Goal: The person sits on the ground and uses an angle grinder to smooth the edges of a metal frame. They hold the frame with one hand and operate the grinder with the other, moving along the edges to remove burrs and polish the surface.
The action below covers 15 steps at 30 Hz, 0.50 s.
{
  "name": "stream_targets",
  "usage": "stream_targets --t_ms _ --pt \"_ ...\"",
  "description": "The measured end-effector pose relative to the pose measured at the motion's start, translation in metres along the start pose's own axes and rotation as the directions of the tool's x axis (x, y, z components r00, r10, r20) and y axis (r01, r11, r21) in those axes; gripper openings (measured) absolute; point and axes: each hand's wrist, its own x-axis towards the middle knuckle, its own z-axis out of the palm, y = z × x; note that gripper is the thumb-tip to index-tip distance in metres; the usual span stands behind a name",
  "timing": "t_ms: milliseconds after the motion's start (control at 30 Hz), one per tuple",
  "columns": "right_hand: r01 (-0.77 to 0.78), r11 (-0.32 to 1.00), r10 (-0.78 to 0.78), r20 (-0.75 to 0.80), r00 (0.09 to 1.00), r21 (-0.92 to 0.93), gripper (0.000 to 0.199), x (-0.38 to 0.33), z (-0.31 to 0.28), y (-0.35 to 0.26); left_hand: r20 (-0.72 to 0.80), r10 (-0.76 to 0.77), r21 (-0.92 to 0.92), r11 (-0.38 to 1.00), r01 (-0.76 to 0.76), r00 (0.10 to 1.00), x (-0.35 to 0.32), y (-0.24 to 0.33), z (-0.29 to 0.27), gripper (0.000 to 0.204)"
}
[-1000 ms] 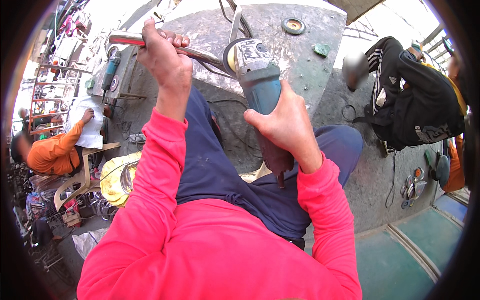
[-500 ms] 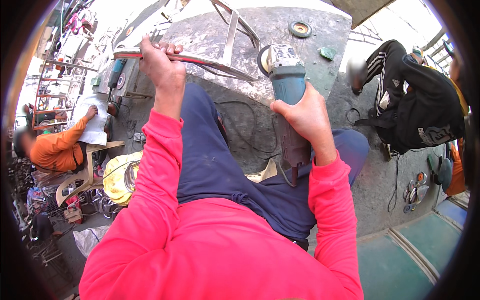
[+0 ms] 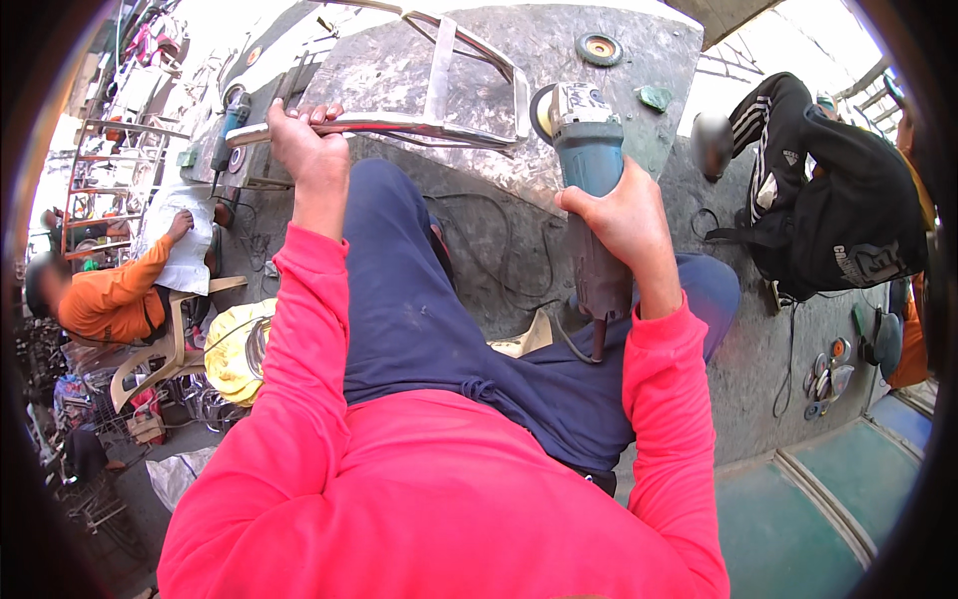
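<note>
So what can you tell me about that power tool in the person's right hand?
The angle grinder has a blue-grey body, a pale metal head and a dark guard by the disc. The right hand grips its body, head pointing away, beside the metal frame that the left hand holds. A cord leaves its tail end.

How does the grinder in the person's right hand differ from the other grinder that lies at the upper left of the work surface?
The held angle grinder is gripped by the right hand and stands out large in the centre; the lying grinder rests untouched on the grey work surface, beyond the left hand, which grips a metal frame. The held angle grinder's head meets the metal frame; the lying grinder touches nothing being worked. Both have blue-green bodies.
</note>
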Motion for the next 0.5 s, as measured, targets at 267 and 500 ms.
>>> stream_targets --t_ms 267,500 --pt "-0.021 1.000 0.021 -0.008 1.000 -0.003 0.071 0.007 -0.006 0.014 -0.056 -0.080 -0.047 0.996 0.078 0.995 0.031 0.001 -0.050 0.028" --pt "-0.066 0.996 0.066 0.002 0.998 -0.058 0.073 0.011 -0.005 0.023 -0.126 -0.144 -0.112 0.985 0.130 0.982 0.045 -0.010 -0.095 0.034"
